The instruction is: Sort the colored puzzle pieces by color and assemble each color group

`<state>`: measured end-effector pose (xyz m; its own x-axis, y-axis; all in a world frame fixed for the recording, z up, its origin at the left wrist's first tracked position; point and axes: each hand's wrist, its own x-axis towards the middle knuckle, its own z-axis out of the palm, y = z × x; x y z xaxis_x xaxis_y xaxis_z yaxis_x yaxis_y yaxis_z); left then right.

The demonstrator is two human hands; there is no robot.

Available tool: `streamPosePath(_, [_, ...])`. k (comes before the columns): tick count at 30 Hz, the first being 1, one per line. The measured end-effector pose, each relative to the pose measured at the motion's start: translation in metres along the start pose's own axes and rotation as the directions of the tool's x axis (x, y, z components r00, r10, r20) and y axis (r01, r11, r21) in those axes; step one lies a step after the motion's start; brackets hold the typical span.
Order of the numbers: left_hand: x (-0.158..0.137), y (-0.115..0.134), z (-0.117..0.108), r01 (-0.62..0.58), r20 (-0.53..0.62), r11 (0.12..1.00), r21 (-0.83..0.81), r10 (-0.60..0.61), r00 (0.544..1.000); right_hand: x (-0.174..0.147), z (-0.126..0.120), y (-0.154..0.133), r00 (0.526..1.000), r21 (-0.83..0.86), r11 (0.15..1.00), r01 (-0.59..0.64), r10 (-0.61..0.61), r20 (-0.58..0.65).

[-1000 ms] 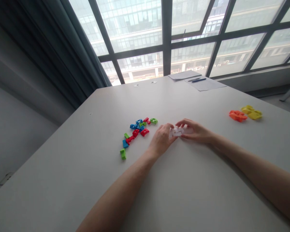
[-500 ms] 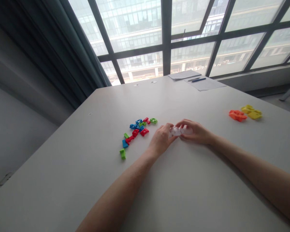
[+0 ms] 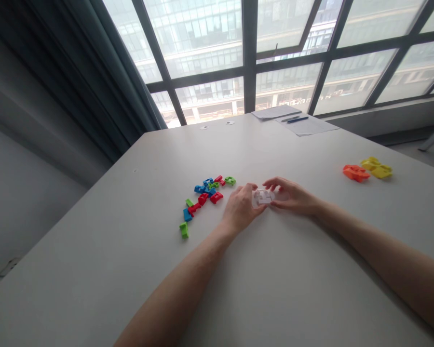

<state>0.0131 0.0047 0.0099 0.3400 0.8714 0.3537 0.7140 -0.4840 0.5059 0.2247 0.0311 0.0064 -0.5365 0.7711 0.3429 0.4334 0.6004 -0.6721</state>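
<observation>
Small white plastic pieces (image 3: 263,196), pale against the white table, lie between my two hands in the middle of the head view. My left hand (image 3: 239,207) curls around their left side, thumb in front and fingers behind. To the right, my right hand (image 3: 293,196) has its index finger and thumb apart around the other end. Its thumb tip is close to the pieces' front edge; whether it touches cannot be made out. Just left of my left hand lies a loose cluster of red (image 3: 216,197), blue (image 3: 187,215) and green (image 3: 183,230) plastic pieces.
Orange pieces (image 3: 355,172) and yellow pieces (image 3: 381,170) are grouped at the right of the white table (image 3: 130,250). Papers (image 3: 311,126) with pens (image 3: 297,119) lie near the far edge by the window. A dark curtain (image 3: 104,72) hangs at left.
The fingers of my right hand have parted a little around the white pieces. The white pieces appear turned and show a different side. The coloured pieces stay in place.
</observation>
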Motion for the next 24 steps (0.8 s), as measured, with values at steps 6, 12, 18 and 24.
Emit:
streamPosePath(6, [0.0003,-0.002,0.0,-0.006,0.005,0.996,0.092,0.006,1.0,-0.0005,-0.0018,-0.0001,0.999,-0.005,0.999,-0.04,0.04,0.014])
streamPosePath(12, [0.0005,-0.0031,-0.0017,-0.034,0.025,0.995,0.095,0.031,0.999,-0.0008,-0.0015,0.0,0.999,-0.013,0.999,-0.043,0.043,0.002])
streamPosePath(18, [0.0004,-0.0038,-0.0011,-0.031,0.02,0.996,0.089,0.03,0.999,-0.0023,-0.0057,0.0052,0.991,0.067,0.991,-0.119,0.114,0.074])
streamPosePath(24, [0.0004,-0.0036,-0.0013,-0.029,0.024,0.995,0.093,0.027,0.999,-0.0035,-0.0051,0.0039,0.983,0.169,0.97,-0.175,0.163,0.082])
